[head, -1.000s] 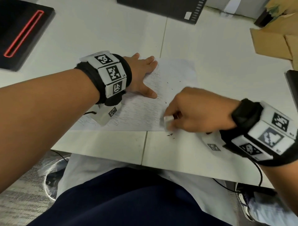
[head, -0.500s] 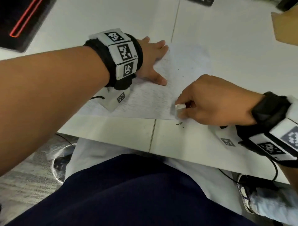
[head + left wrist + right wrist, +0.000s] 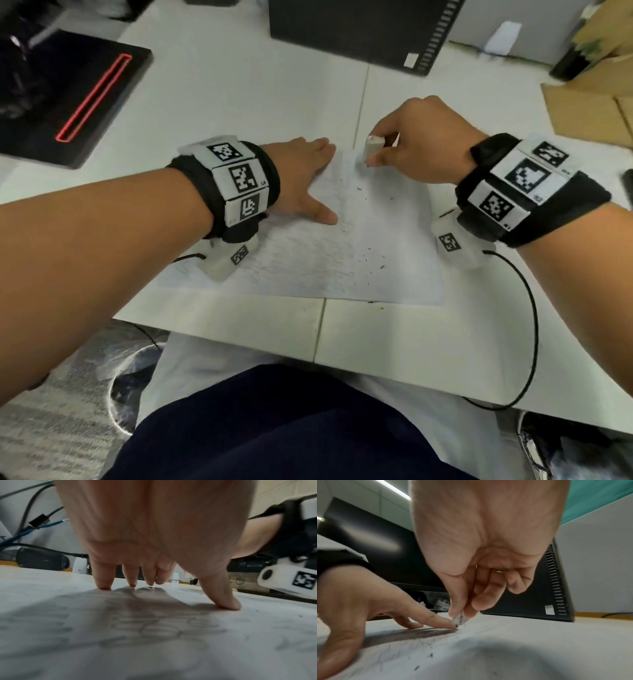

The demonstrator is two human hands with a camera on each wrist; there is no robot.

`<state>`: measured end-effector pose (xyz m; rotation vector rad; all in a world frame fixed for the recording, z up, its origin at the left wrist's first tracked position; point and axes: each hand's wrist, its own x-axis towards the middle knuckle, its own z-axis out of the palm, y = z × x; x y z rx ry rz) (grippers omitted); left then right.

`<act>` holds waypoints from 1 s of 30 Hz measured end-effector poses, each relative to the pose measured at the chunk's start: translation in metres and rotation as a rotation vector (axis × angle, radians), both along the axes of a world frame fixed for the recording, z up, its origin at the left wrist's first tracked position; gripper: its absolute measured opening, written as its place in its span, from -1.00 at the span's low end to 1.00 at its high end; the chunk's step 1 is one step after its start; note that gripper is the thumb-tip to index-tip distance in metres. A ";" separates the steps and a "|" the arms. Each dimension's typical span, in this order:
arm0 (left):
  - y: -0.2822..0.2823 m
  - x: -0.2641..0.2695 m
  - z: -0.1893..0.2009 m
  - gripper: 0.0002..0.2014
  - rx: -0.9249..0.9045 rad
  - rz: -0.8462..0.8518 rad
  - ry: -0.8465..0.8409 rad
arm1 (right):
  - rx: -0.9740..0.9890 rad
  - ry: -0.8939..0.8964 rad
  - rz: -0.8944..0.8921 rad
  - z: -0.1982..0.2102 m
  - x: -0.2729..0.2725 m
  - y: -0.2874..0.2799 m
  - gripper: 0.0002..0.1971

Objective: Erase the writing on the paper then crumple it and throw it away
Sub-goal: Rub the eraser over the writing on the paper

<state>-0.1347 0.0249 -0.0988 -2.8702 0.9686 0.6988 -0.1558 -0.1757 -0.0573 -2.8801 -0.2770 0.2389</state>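
Note:
A white sheet of paper [image 3: 359, 253] with faint pencil writing lies flat on the white desk [image 3: 274, 85]. My left hand [image 3: 305, 181] presses on its upper left part with straight, spread fingers [image 3: 104, 580]; the paper [image 3: 154, 642] fills the left wrist view. My right hand [image 3: 411, 150] pinches a small white eraser [image 3: 371, 149] at the paper's far edge, just right of the left fingertips. In the right wrist view the eraser [image 3: 459, 619] touches the paper [image 3: 488, 655], smudged grey. Dark eraser crumbs [image 3: 382, 266] are scattered over the sheet.
A black computer case [image 3: 359, 31] stands at the back of the desk. A black device with a red outlined slot [image 3: 72, 99] lies at the left. Cardboard [image 3: 589, 109] lies at the right. A wastebasket [image 3: 126, 387] sits on the floor below the desk's left front edge.
My right hand has carried the eraser from the paper's near edge up to its far edge. The left hand stays pressed on the paper. The head view has shifted.

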 end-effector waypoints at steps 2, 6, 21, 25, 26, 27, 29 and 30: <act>0.002 -0.002 0.000 0.13 0.034 -0.027 0.007 | -0.013 0.016 0.023 -0.004 0.006 0.006 -0.80; 0.000 -0.003 0.002 0.07 0.099 -0.062 0.015 | -0.020 0.055 0.060 -0.015 0.011 0.012 -0.83; -0.004 -0.003 0.005 0.20 0.141 -0.047 0.035 | -0.140 0.100 0.196 -0.014 -0.003 0.012 -0.83; -0.006 -0.001 0.005 0.21 0.144 -0.069 0.030 | -0.094 0.096 0.131 -0.008 0.016 0.013 -0.83; -0.006 -0.001 0.006 0.21 0.144 -0.068 0.030 | -0.083 0.078 0.099 -0.008 0.026 0.014 -0.84; -0.006 -0.001 0.006 0.20 0.145 -0.064 0.031 | -0.080 0.065 0.075 -0.007 0.034 0.016 -0.85; -0.006 -0.003 0.007 0.19 0.145 -0.057 0.031 | -0.098 0.048 0.054 -0.008 0.044 0.019 -0.85; -0.006 -0.003 0.007 0.19 0.143 -0.054 0.032 | -0.114 0.041 0.059 -0.009 0.044 0.020 -0.84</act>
